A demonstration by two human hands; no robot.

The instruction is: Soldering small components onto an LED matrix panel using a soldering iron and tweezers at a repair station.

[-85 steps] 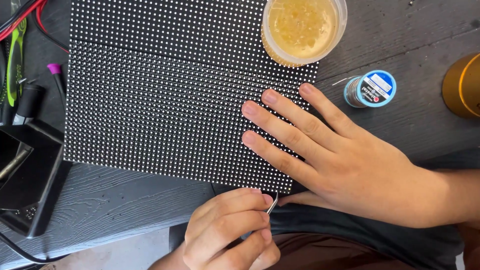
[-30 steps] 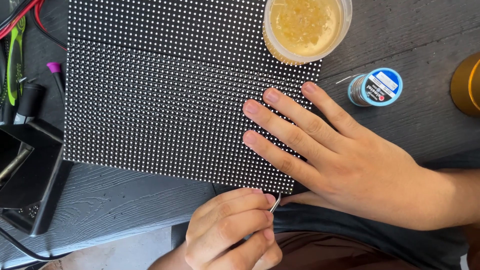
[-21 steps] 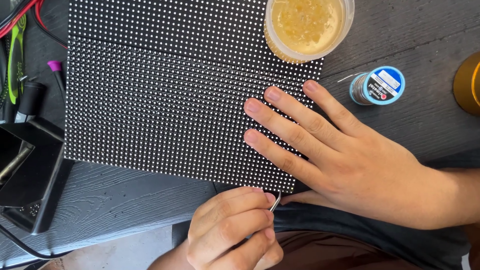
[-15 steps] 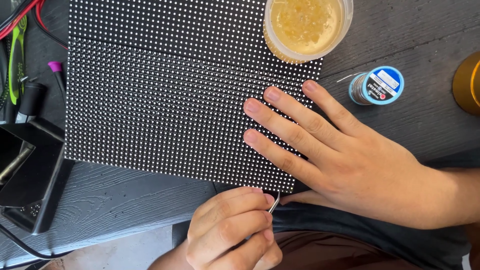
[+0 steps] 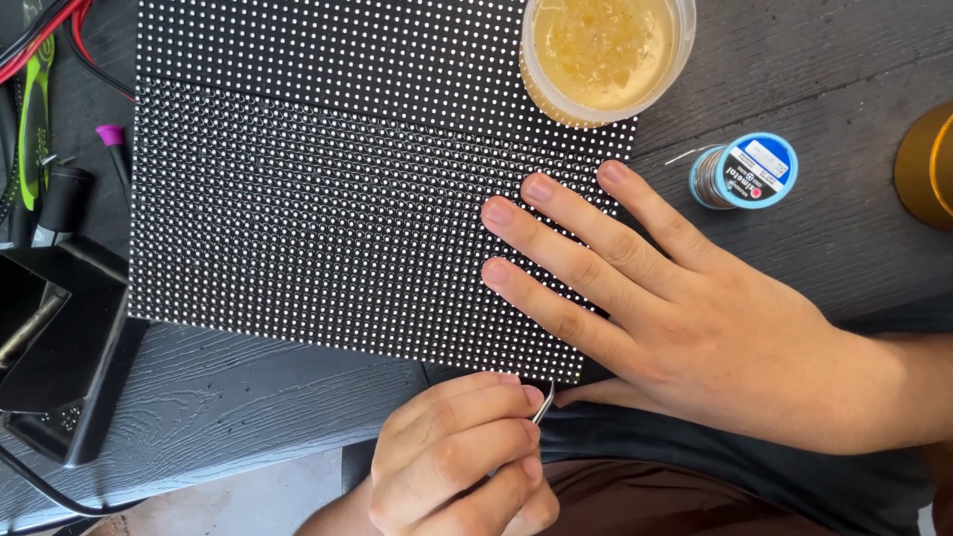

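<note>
A black LED dot-matrix panel (image 5: 328, 199) lies flat on the dark wooden table (image 5: 228, 397). My right hand (image 5: 675, 318) rests palm down on the panel's lower right corner, fingers spread and pointing left. My left hand (image 5: 457, 452) is curled below the panel's near edge and pinches thin metal tweezers (image 5: 543, 403). The tweezer tips touch the panel's bottom edge beside my right thumb. Whether anything sits between the tips is too small to tell.
A clear plastic cup of amber, lumpy stuff (image 5: 606, 55) stands on the panel's top right corner. A solder spool with a blue label (image 5: 745, 171) lies to the right, a brass-coloured cylinder (image 5: 928, 164) at the right edge. A black stand (image 5: 60, 347) and cables (image 5: 40, 89) are at left.
</note>
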